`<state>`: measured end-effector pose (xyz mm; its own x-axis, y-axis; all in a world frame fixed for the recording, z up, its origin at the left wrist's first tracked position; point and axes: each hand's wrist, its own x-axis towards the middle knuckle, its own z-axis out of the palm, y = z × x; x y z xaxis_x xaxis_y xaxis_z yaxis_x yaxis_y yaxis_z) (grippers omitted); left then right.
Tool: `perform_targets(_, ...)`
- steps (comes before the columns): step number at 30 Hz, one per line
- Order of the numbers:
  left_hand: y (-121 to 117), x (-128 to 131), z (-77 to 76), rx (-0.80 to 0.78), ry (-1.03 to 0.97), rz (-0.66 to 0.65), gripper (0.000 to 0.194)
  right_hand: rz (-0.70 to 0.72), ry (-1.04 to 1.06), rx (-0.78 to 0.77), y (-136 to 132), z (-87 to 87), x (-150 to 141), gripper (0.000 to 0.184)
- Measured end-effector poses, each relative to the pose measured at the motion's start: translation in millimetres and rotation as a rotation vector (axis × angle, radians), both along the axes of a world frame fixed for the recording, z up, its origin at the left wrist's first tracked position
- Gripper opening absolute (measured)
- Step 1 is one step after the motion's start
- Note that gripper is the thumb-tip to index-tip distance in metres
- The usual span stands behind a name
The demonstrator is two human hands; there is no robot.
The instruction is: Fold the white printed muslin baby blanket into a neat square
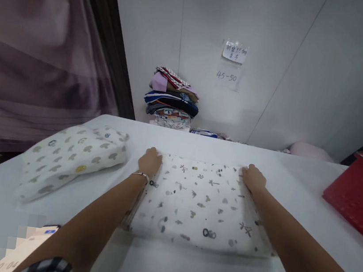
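A folded white cloth point(201, 201) printed with small plants, mushrooms and rainbows lies in front of me as a wide rectangle. My left hand point(150, 163) is closed at its far left corner, fingers curled over the edge. At the far right corner my right hand point(254, 178) is closed on the fabric in the same way. The fingertips of both hands are partly hidden. Layered edges show along the cloth's left side, beside my left forearm. To the left lies a loosely bunched white cloth point(77, 153) with grey shapes, apart from my hands.
The white table point(138, 264) carries a phone point(28, 247) at the near left and a red bag point(361, 195) at the right. Behind its far edge, folded clothes point(173, 99) are stacked against a wall point(266, 26) with paper notes. A mauve curtain point(38, 54) hangs at left.
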<state>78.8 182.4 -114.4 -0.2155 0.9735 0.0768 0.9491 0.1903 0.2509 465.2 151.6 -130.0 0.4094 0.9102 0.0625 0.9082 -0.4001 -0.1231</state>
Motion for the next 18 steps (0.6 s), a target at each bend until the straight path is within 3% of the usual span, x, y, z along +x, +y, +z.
perform_targets(2,-9,4,1.4,0.099,0.058,-0.117,0.043,0.161,-0.057,0.088,-7,4.8,-14,0.046)
perform_targets(4,-19,9,-3.1,0.182,0.139,-0.32,0.049,0.438,-0.101,0.15,-14,5.2,-34,0.052)
perform_targets(6,-29,15,-12.5,0.176,0.188,-0.49,0.056,0.699,-0.09,0.117,-17,0.7,-55,0.057)
perform_targets(7,-33,16,-18.0,0.137,0.189,-0.535,0.06,0.761,-0.065,0.061,-16,-2.8,-63,0.06)
perform_targets(9,-38,17,-28.1,0.05,0.155,-0.563,0.066,0.757,-0.017,-0.056,-11,-10.8,-72,0.064)
perform_targets(12,-40,12,-36.9,-0.008,0.081,-0.569,0.067,0.635,0.014,-0.135,0,-22.0,-69,0.066)
perform_targets(18,-38,11,-33.2,-0.013,0.018,-0.583,0.067,0.637,0.014,-0.131,9,-26.9,-61,0.066)
